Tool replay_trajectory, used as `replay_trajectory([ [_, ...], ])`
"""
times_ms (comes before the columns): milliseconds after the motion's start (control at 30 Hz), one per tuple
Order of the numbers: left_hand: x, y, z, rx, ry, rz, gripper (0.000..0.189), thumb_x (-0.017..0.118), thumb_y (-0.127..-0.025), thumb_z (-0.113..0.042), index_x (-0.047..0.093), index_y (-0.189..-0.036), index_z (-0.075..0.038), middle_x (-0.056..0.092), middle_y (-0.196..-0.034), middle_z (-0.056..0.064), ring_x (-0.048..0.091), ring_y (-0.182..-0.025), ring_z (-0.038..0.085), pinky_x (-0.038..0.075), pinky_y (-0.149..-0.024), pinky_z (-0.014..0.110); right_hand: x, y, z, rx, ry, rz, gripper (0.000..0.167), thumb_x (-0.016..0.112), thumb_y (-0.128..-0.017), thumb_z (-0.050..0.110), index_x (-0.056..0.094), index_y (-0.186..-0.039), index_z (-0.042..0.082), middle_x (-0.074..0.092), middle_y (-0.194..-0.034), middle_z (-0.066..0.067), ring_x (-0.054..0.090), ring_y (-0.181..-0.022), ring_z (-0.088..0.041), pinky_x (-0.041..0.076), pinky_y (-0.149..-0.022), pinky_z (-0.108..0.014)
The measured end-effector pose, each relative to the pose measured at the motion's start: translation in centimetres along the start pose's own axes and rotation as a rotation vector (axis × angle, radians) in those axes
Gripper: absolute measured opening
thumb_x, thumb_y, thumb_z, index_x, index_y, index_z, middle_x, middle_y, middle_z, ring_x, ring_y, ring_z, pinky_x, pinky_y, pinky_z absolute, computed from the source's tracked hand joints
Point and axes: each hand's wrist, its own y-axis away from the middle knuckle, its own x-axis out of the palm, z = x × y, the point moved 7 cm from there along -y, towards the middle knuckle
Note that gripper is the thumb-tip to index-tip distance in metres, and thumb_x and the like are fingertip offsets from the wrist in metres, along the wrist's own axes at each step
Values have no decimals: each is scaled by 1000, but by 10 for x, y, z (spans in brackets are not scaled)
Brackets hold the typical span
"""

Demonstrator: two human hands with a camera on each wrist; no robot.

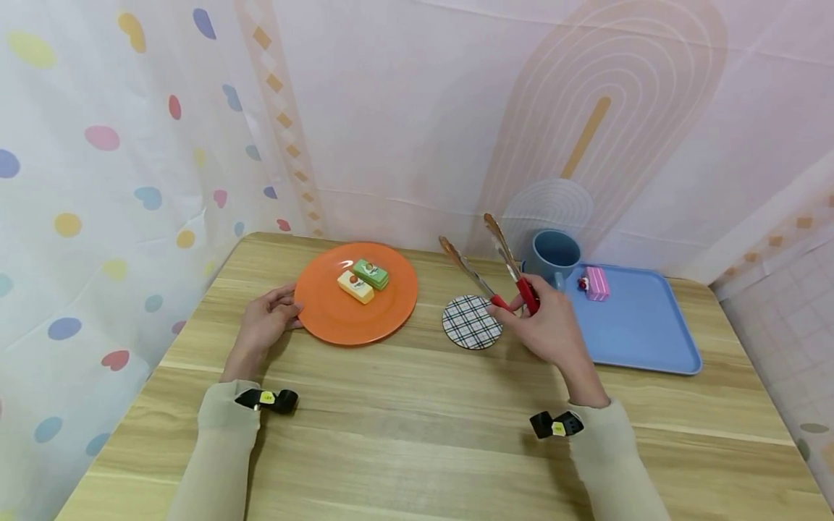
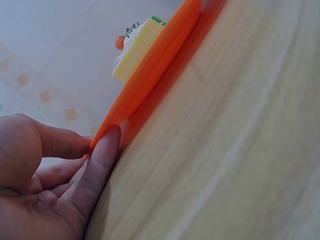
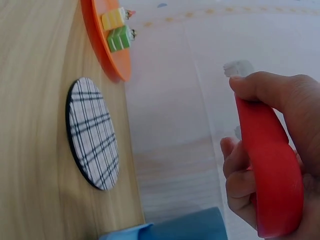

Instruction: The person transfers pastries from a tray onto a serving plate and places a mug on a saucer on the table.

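Note:
My left hand (image 1: 267, 323) pinches the left rim of an orange plate (image 1: 319, 318), thumb on top and fingers below in the left wrist view. On the plate lie a yellow toy cake slice (image 1: 355, 287) and a green toy cake slice (image 1: 371, 274), side by side. My right hand (image 1: 549, 322) grips red-handled tongs (image 1: 526, 295), raised with their two arms spread apart and nothing between the tips. Below and left of that hand is a round plaid coaster (image 1: 472, 323). In the right wrist view the red handle (image 3: 270, 165) fills the palm.
A blue tray (image 1: 641, 318) lies at the right with a pink toy cake slice (image 1: 596, 284) near its left back corner. Beside it, behind my right hand, stands a blue mug (image 1: 555, 250). Patterned curtains (image 1: 404, 108) hang right behind the wooden table (image 1: 404, 434).

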Motion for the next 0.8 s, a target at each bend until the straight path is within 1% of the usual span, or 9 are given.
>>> replay_trajectory([
  [200,0,-1,1,0,8,-3,54,55,-106,-11,41,-157,-7,55,-119,5,65,-88,1,63,-80,19,-10,2,-6,10,11,-14,67,80,-89,41,55,-138,3,71,-99,-10,64,-74,-20,54,-61,-30],
  [333,-1,-1,1,3,13,-9,54,54,-105,-10,41,-157,-6,55,-118,4,65,-88,1,63,-80,19,-16,3,-11,10,36,-28,69,79,-89,43,55,-140,2,72,-98,-13,67,-75,-21,54,-62,-29],
  [467,-2,0,1,2,9,-13,53,54,-105,-10,41,-157,-6,55,-118,4,65,-88,0,63,-80,18,-20,3,-16,0,66,-32,69,77,-90,46,57,-140,3,72,-92,-12,62,-68,-19,49,-54,-29],
  [567,-1,0,1,2,15,-11,53,54,-105,-9,41,-157,-6,55,-117,4,65,-88,0,63,-80,18,-24,3,-19,1,79,-35,66,76,-90,48,58,-136,4,70,-87,-11,55,-63,-19,44,-49,-29],
  [667,0,0,1,5,21,-7,53,54,-105,-9,42,-157,-6,55,-117,4,65,-88,1,63,-81,18,-29,4,-22,11,82,-43,62,77,-90,48,61,-130,5,67,-85,-10,53,-63,-20,43,-49,-29],
  [733,0,0,0,9,24,-5,53,54,-105,-9,42,-157,-6,55,-116,3,65,-88,1,63,-81,19,-33,5,-25,20,82,-48,61,76,-90,48,61,-130,4,65,-84,-11,52,-64,-21,43,-49,-28],
  [800,0,0,0,10,25,-5,53,54,-105,-9,42,-156,-5,54,-116,3,65,-87,1,63,-80,19,-37,5,-28,30,84,-53,64,76,-91,49,60,-132,3,66,-85,-11,53,-66,-21,44,-50,-29],
])
